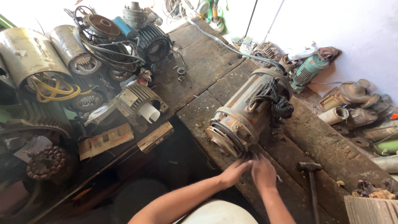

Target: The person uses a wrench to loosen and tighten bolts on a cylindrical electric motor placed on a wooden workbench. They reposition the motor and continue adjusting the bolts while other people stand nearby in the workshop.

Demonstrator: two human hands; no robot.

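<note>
Rusty electric motor (248, 114) lies on its side mid-bench on the wooden workbench (207, 66), dark rope (274, 101) bundled on top. Left hand (234, 171) and right hand (263, 171) both at its near end flange, fingers extended and touching, nothing gripped. Hammer (311, 182) lies just right.

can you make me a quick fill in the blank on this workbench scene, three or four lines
1. Both hands, the left hand and the right hand, touch the end of a rusty ____.
2. A dark ____ is wound around the motor.
3. On the bench, right of the hands, lies a ____.

Missing words: motor; rope; hammer
</note>
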